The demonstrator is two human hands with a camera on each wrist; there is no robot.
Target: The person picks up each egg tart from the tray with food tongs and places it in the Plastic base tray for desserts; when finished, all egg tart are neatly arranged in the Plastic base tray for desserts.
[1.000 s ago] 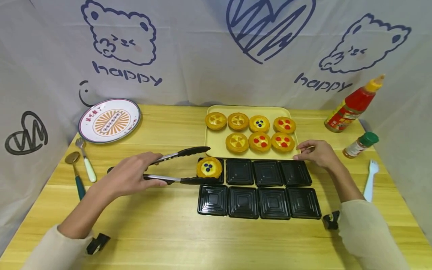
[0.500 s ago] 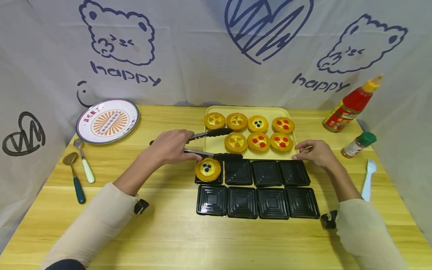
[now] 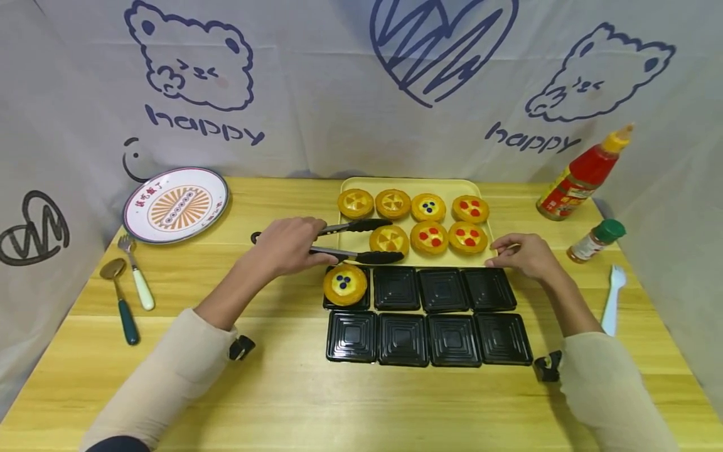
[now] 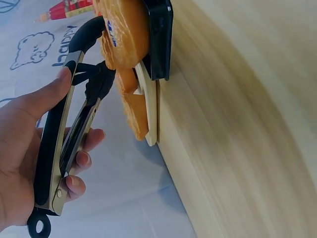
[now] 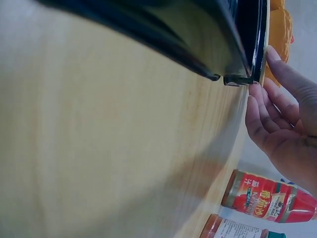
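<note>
My left hand [image 3: 288, 247] grips black-and-silver tongs [image 4: 62, 119], whose arms are spread. In the head view their black tips [image 3: 380, 257] lie on both sides of a fruit tart [image 3: 390, 240] at the front left of the pale yellow tray [image 3: 412, 182]. The tart has a yellow wedge pattern on top. Just in front, a blueberry tart [image 3: 345, 284] sits in the back-left black plastic box [image 3: 329, 304]. My right hand [image 3: 525, 256] pinches the tray's front-right corner between thumb and fingers; the right wrist view shows the thumb [image 5: 277, 62] at the rim.
Two rows of square black boxes [image 3: 452, 336] stand before the tray, which bears several more tarts [image 3: 471, 209]. A plate [image 3: 176, 204], fork [image 3: 139, 276] and spoon [image 3: 124, 311] lie left. Right are a sauce bottle [image 3: 582, 179], green-capped jar [image 3: 597, 242] and pale blue fork [image 3: 612, 298].
My left hand has moved the tongs from the blueberry tart, left in its black box, back and right to the wedge-patterned tart on the tray. My right hand stays at the tray corner.
</note>
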